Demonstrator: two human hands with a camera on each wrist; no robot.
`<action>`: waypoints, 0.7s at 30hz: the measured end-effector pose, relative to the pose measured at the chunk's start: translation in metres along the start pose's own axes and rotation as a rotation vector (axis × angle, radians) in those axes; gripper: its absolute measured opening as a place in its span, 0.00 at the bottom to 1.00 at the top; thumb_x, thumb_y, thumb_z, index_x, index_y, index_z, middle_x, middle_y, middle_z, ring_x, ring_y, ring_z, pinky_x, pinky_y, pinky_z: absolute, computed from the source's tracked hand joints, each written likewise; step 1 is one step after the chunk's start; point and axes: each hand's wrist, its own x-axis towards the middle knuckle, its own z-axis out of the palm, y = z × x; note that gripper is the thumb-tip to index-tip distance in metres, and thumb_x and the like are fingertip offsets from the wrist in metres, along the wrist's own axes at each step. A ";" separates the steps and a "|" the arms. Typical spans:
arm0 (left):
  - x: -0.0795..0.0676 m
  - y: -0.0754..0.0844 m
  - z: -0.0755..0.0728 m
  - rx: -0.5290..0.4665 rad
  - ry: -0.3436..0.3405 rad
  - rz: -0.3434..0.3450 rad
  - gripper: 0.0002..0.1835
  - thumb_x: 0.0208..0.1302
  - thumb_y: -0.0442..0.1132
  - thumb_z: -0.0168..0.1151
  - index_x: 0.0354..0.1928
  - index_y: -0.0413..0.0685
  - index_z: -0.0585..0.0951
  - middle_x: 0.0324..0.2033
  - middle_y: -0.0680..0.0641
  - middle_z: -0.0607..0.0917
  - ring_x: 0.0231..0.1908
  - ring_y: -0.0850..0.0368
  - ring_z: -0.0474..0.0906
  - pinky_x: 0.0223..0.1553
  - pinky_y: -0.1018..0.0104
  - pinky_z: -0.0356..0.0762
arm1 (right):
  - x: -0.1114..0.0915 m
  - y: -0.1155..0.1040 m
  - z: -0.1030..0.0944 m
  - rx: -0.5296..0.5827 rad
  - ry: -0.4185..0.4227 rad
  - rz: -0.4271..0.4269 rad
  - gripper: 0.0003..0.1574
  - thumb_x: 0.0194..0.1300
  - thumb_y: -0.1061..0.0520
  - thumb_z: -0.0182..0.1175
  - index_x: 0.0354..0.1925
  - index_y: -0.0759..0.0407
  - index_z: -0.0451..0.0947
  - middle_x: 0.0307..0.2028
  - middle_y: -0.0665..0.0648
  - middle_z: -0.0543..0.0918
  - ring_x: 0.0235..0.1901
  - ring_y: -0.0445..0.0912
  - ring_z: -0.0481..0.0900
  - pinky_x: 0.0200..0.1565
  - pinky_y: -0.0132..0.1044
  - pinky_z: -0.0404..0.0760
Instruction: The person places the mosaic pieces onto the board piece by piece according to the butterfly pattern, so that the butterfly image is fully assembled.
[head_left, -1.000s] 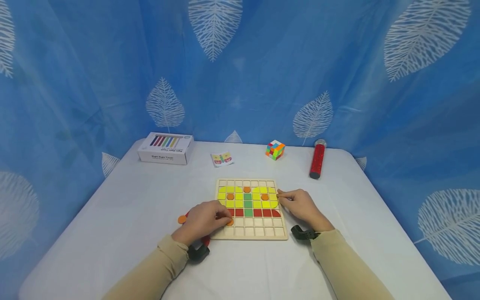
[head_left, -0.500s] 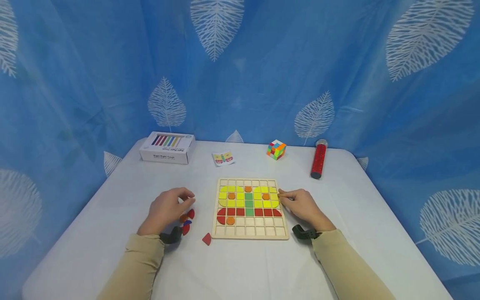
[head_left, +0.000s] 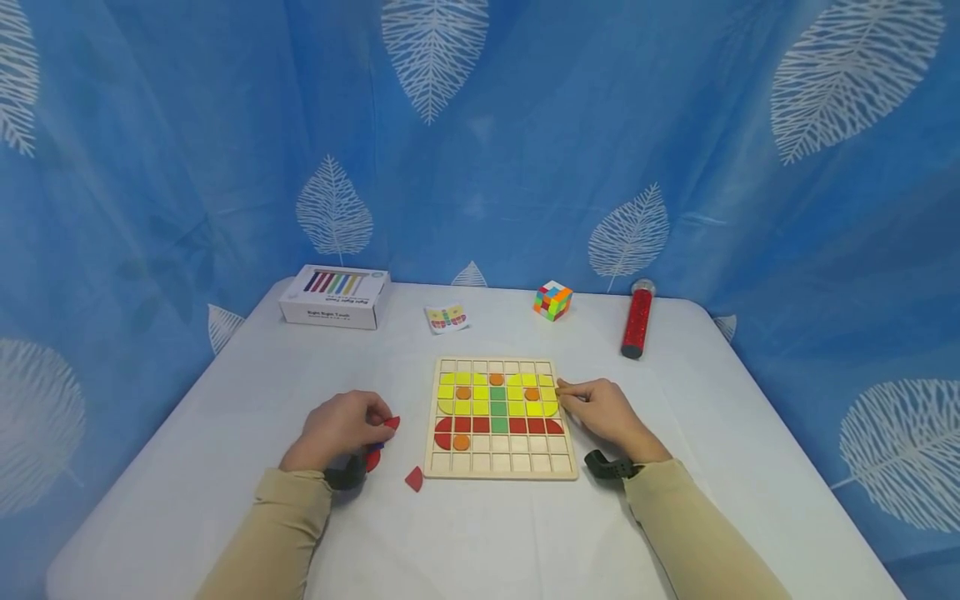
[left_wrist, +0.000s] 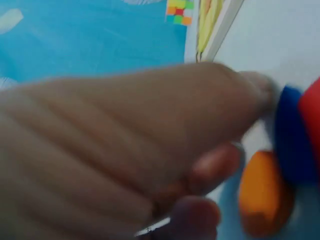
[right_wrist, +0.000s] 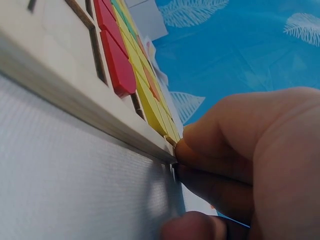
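Observation:
My left hand point(head_left: 341, 425) is left of the wooden grid board point(head_left: 521, 463), with thumb and fingers pinching a red wedge-shaped piece point(head_left: 393, 422). Close to those fingertips lie a blue piece point(left_wrist: 294, 135) and an orange disc point(left_wrist: 262, 197), clearest in the left wrist view; another red piece point(head_left: 372, 460) shows beside the wrist. On the board, yellow, green, red and orange pieces form a pattern, with an orange disc point(head_left: 461, 442) in a lower row. My right hand point(head_left: 606, 410) grips the board's right edge between thumb and fingers, as the right wrist view shows.
A single red wedge point(head_left: 414, 478) lies off the board's near left corner. Farther back stand a white box point(head_left: 330, 312), a small pattern card point(head_left: 446, 318), a puzzle cube point(head_left: 552, 301) and a red glittery tube point(head_left: 637, 321). A blue leaf-print curtain point(head_left: 480, 167) hangs behind.
My left hand has left the orange disc on the board, drawn back left to the loose pieces, and taken hold of a red wedge. The right hand stays at the board's edge.

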 end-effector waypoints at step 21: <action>-0.009 0.085 0.052 0.093 0.115 0.468 0.10 0.58 0.52 0.73 0.37 0.57 0.88 0.27 0.62 0.80 0.27 0.67 0.72 0.29 0.70 0.72 | -0.001 0.000 0.001 -0.004 0.018 -0.027 0.22 0.72 0.48 0.61 0.59 0.55 0.84 0.63 0.51 0.82 0.70 0.59 0.73 0.65 0.58 0.73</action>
